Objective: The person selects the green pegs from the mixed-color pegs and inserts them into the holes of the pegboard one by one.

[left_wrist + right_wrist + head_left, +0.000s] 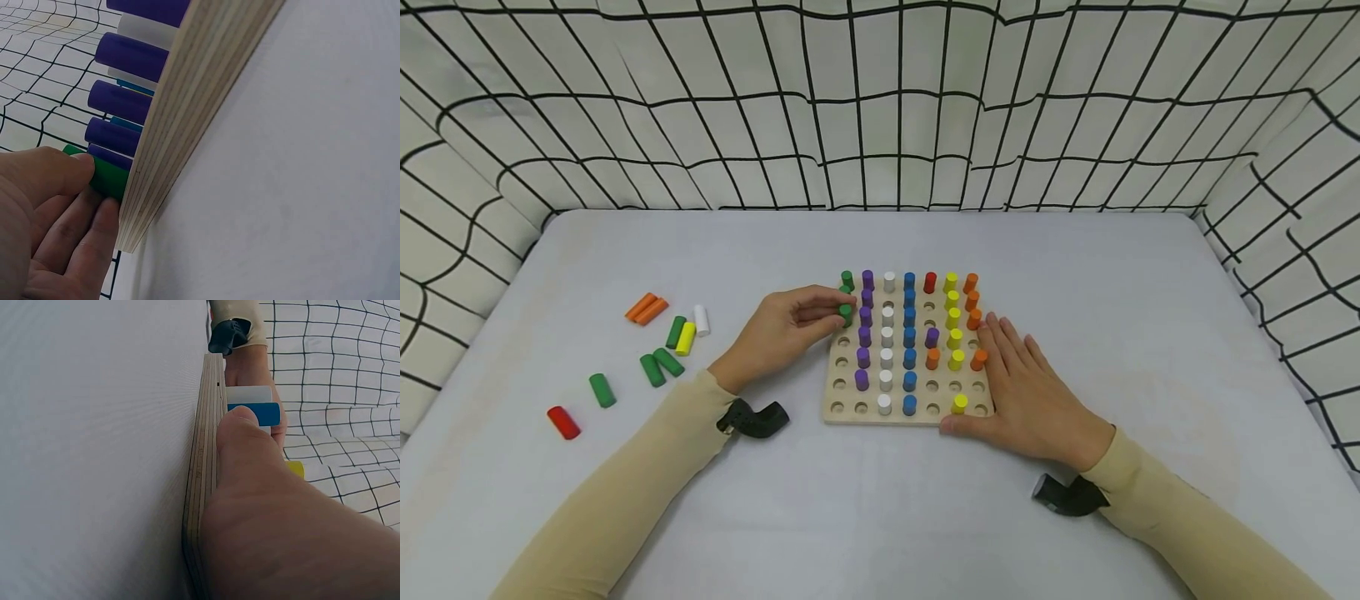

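Note:
A wooden peg board (852,395) lies on the table, with columns of green, purple, white, blue, yellow and orange pegs standing in its holes. At its left edge my left hand (778,327) pinches a green peg (111,178) between thumb and fingers, in the leftmost column. Whether that peg is fully seated cannot be told. Further up the same column stands another green peg (847,278). My right hand (1037,400) rests along the board's right side, fingers straight, thumb against the front right corner. In the right wrist view the thumb (240,434) lies against the board near a blue peg (259,414).
Loose pegs lie on the table left of the board: two orange pegs (646,308), a white peg (702,320), a yellow peg (685,338), several green ones (602,390) and a red peg (563,422). A black-gridded white wall (880,125) surrounds the table's back and sides.

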`<state>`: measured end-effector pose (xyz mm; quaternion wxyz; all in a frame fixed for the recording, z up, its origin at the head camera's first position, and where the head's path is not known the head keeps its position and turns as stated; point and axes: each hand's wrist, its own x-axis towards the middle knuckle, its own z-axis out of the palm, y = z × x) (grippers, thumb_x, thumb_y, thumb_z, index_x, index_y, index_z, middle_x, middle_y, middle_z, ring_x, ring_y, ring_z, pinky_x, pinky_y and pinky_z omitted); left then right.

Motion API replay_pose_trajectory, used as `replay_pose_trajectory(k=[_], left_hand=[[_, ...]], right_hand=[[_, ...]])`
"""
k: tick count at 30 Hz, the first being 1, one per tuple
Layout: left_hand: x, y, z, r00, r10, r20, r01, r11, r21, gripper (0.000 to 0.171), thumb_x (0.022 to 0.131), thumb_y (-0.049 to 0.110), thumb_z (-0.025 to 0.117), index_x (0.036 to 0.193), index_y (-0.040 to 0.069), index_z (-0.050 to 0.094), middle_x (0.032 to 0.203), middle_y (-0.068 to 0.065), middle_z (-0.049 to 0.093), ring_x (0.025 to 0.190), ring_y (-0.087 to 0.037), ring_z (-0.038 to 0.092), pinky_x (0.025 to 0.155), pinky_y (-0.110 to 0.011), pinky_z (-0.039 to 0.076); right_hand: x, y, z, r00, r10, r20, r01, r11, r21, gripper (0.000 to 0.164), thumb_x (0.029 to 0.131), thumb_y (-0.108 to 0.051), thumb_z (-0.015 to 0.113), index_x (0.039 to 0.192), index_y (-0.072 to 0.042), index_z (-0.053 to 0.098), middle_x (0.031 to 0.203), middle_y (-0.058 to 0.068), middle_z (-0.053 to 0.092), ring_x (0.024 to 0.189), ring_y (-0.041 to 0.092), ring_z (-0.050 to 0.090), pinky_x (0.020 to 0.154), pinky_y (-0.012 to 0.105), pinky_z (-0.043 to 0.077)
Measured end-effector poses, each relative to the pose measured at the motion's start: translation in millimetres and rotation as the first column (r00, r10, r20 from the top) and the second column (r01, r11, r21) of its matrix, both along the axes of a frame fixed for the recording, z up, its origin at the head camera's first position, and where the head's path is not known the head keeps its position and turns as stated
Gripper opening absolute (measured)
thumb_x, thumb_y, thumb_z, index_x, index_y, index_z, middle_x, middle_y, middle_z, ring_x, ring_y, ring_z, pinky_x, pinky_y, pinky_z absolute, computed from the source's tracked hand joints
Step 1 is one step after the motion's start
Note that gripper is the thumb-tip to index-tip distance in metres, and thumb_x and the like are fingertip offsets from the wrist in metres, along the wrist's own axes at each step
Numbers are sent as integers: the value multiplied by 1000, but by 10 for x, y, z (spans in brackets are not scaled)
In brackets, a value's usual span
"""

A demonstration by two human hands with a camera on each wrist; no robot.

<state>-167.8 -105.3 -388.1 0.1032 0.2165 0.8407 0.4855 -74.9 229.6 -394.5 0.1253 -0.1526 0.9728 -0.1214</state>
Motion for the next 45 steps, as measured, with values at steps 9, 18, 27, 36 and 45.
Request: replay_pose_trajectory(k=[9, 18, 27, 36, 45], left_hand=[[-3, -9, -1, 1000, 5, 4, -5, 1000, -13, 33, 100, 13, 70, 132, 13, 67, 137, -7, 70, 123, -23, 71, 99, -24, 59], [-15, -26, 14, 1000, -3, -10, 2, 999, -37, 31, 99, 15, 70, 131, 14, 69, 136, -6, 71, 122, -23, 72, 99, -25, 59], [-15, -63, 25, 1000, 4, -19, -6, 997, -83, 30, 100, 16, 70, 130, 15, 69, 134, -6, 72, 121, -23, 73, 99, -27, 59], [38, -235, 93, 996, 35, -84, -46, 989, -141, 29, 100, 16, 70, 128, 13, 71, 129, -7, 74, 118, -24, 74, 100, -34, 60], [89, -437, 213, 992, 99, -81, -110, 983, -148, 25, 100, 21, 70, 124, 16, 73, 124, -5, 76, 114, -21, 75, 94, -19, 60]], right_hand=[[-9, -6, -11, 1000, 3, 0, -3, 1000, 1, 137, 76, -97, 46, 166, -3, 4, 176, 15, 0, 164, 39, 2, 132, 64, 10], [-6, 2, -10, 1000, 6, -3, -6, 1000, 5, 137, 76, -97, 46, 166, -2, 3, 176, 15, 0, 164, 40, 2, 132, 64, 10], [-4, -11, -23, 1000, 0, 1, 0, 1000, 0, 135, 77, -94, 51, 166, -3, 3, 176, 15, -1, 165, 39, 2, 132, 63, 10], [-3, -14, -10, 1000, 6, 1, -6, 1000, -2, 137, 76, -97, 47, 166, -3, 3, 176, 16, 0, 164, 40, 3, 132, 64, 10], [5, -9, -6, 1000, 10, 5, -10, 1000, -2, 137, 77, -97, 45, 165, -1, 3, 176, 17, -1, 164, 41, 2, 132, 64, 10]])
